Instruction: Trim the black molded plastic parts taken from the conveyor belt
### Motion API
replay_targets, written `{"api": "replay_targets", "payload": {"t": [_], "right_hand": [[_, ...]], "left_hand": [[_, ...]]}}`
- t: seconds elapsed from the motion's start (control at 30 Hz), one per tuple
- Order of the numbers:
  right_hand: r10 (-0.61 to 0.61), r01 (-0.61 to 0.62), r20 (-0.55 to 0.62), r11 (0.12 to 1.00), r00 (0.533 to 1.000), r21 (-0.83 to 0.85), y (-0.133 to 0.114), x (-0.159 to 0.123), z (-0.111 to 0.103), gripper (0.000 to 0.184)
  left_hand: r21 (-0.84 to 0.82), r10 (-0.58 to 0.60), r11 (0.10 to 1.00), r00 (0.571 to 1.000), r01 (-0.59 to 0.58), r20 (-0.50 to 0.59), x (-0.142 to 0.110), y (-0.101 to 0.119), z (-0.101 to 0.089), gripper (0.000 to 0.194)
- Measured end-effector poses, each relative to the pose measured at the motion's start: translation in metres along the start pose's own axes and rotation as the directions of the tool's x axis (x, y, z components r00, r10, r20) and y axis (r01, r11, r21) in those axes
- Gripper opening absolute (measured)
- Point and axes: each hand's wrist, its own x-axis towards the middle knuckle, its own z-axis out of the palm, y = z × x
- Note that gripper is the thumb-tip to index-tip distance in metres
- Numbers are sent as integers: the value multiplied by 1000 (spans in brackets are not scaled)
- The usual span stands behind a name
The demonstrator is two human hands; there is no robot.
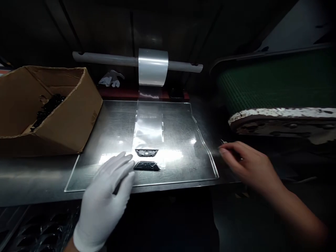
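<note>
Head, left hand (106, 194) outstretched, right hand (248, 162) pinching

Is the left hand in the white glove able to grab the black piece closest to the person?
Probably yes: the left hand is right beside the left end of the nearer black piece, nothing seems to block it, and the other black piece lies farther back.
</note>
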Motion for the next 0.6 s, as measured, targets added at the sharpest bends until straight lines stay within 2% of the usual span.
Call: {"api": "replay_targets", "payload": {"t": [0.1, 0.2, 0.3, 0.43, 0.5, 0.6], "right_hand": [[105, -111, -68, 989, 992, -96, 62, -16, -9, 31], [134, -138, -52, 985, 990, -101, 92, -26, -7, 32], [154, -156, -31, 985, 988, -74, 92, -30, 3, 32], [126, -126, -9, 990, 992, -71, 80, -27, 16, 34], [104, -102, 27, 992, 994, -72, 77, -26, 16, 29], [111, -111, -12, 993, 994, -51, 69, -29, 3, 26]], "left_hand": [[95, 18, 995, 998, -24, 67, 25, -8, 1, 32], [187, 27, 980, 983, -62, 183, 45, -9, 4, 28], [228, 2, 972, 979, -50, 206, 50, -10, 1, 29], [277, -99, 960, 978, 44, 186, 44, -25, -11, 38], [307, -141, 948, 973, 80, 182, 45, -32, -12, 40], [296, -92, 955, 974, 28, 206, 49, -31, -8, 40]]}}
